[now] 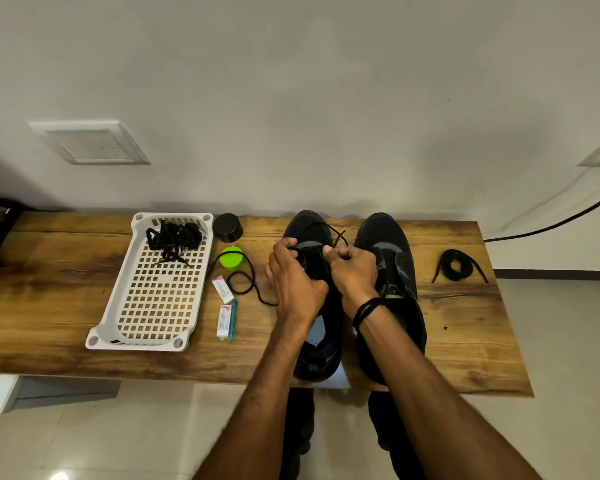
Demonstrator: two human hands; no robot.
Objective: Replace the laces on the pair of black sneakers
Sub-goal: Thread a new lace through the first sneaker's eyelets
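Observation:
Two black sneakers stand side by side on the wooden table, toes toward the wall. Over the left sneaker [307, 226] my left hand [293, 275] and my right hand [354, 271] both curl around a black lace [338, 233] at the eyelets. One end of that lace trails left across the table in a loop [243, 284]. The right sneaker [395, 268] has no lace in it that I can see. A coiled black lace [458, 265] lies on the table to its right. More black laces [174, 239] sit tangled in the white basket.
The white perforated basket [153, 303] lies at the left. Beside it are a black round lid [227, 227], a green round cap [232, 258], two small glue tubes [221, 288] and a teal pen [233, 320]. A wall rises right behind the table [465, 341].

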